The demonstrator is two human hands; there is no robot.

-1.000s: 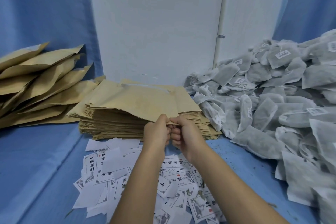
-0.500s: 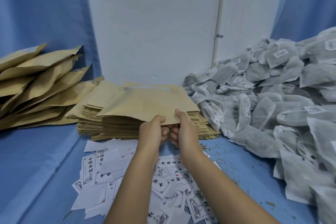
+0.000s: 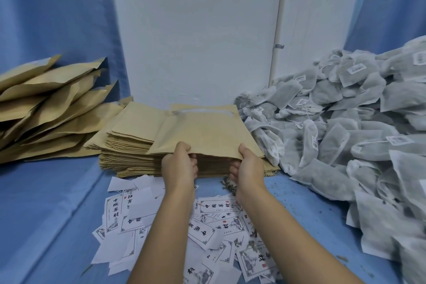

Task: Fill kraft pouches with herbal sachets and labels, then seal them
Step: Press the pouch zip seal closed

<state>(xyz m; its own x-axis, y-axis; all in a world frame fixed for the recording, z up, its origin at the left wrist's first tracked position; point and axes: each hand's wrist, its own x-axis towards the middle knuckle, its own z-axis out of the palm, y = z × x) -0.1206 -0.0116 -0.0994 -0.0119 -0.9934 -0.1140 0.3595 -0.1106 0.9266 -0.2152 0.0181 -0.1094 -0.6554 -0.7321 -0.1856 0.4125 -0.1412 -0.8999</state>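
Brown kraft paper pouch (image 3: 205, 131) (looks empty) pinched by your left hand (image 3: 179, 166) and right hand (image 3: 247, 168); filling, labelling, sealing remain.

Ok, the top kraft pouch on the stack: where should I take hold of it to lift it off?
Take its near edge, coming from the front. The top pouch lies flat on the stack, so only that raised edge lets fingers slip under. The left hand and right hand pinch it there, thumbs on top, spaced apart. The sachet pile crowds its right side.
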